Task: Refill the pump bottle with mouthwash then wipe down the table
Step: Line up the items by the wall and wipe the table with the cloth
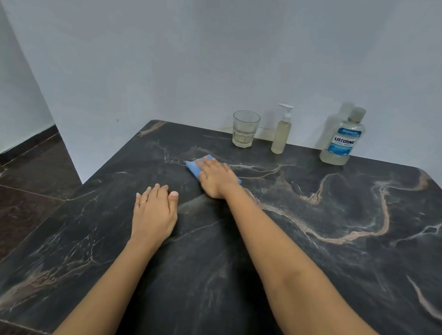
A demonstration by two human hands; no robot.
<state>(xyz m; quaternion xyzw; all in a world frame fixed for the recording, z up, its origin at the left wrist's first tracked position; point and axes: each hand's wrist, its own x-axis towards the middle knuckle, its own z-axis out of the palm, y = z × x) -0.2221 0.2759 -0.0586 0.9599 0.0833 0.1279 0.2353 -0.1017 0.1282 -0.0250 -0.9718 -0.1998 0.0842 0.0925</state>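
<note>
The right hand (217, 178) lies flat, fingers straight, and presses a blue cloth (196, 167) on the dark marble table (314, 259), in the middle of its far part. The left hand (154, 212) rests open on the table, near the right one, holding nothing. At the far edge stand a glass (245, 128), the pump bottle (282, 130) and the mouthwash bottle (343, 138), all upright.

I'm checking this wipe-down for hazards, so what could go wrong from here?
1. The right hand presses the blue cloth near the glass, which holds some liquid; a wide stroke might knock and spill it.
2. The slim pump bottle beside it looks easy to tip.
3. The left hand rests flat on the table, so that patch may go unwiped.
</note>
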